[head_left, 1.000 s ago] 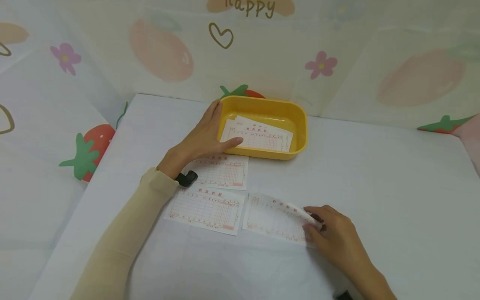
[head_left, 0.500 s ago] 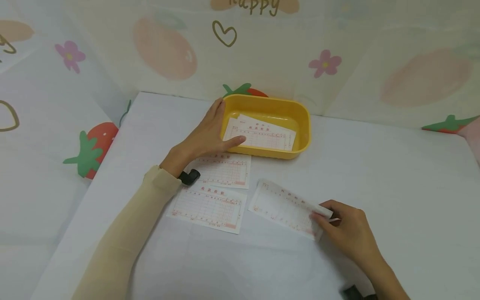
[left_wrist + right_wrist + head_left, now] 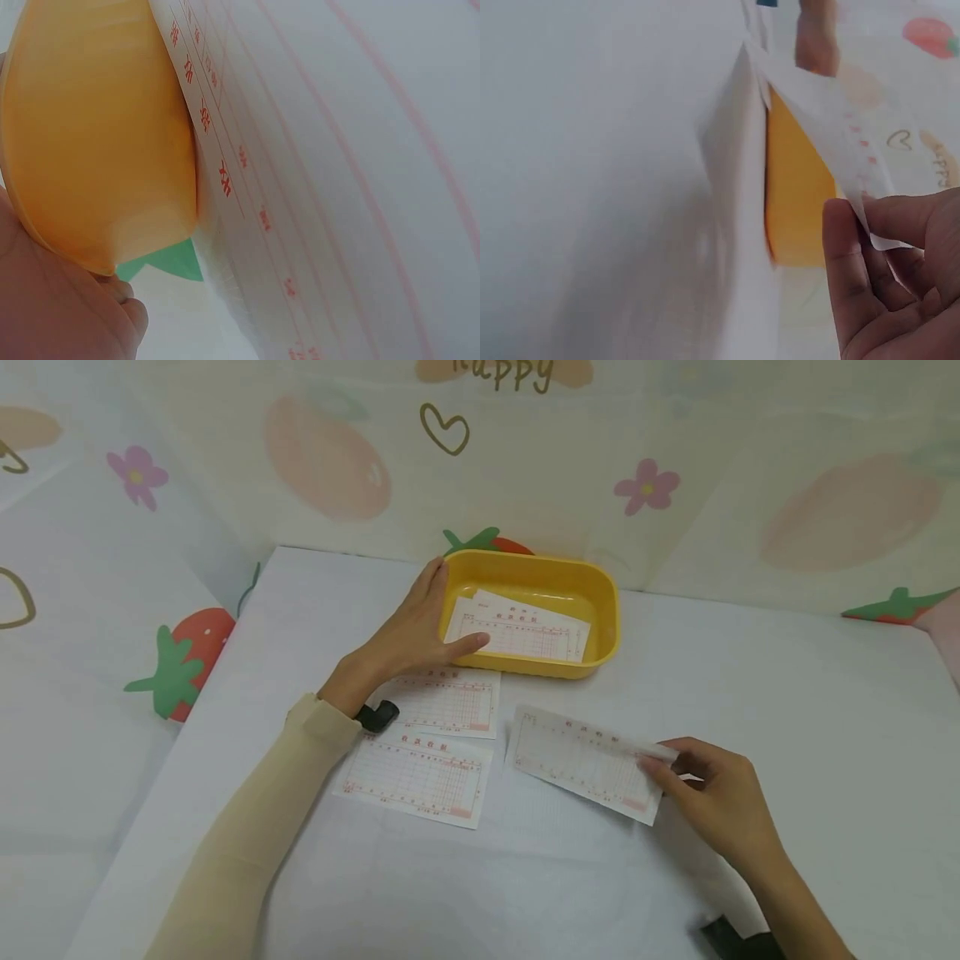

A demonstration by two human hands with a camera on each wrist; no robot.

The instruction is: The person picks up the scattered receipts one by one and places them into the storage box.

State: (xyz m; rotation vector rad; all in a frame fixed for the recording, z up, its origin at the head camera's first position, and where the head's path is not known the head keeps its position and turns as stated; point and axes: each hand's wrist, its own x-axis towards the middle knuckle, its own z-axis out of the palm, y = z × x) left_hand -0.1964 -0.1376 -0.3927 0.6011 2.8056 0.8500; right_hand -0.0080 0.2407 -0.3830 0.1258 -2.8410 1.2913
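My right hand (image 3: 723,797) pinches a white receipt slip (image 3: 585,760) with red print by its right end, thumb against the near face. The slip is raised and slanted, its shadow on the white tabletop; in the right wrist view the slip (image 3: 821,112) overlaps the yellow plastic tray (image 3: 799,195). My left hand (image 3: 408,631) grips the left end of that tray (image 3: 543,670), thumb over the front rim and fingers along the side. Inside the tray lie receipt slips (image 3: 517,631), loosely stacked.
Two more receipt slips lie on the white table (image 3: 787,735): one slip (image 3: 457,706) right before the tray, partly under the left wrist, and another slip (image 3: 420,781) nearer the front. Behind the table hangs a printed cloth (image 3: 547,468).
My right hand has lifted the slip off the table and moved it up and to the right. The left hand has stayed at the tray.
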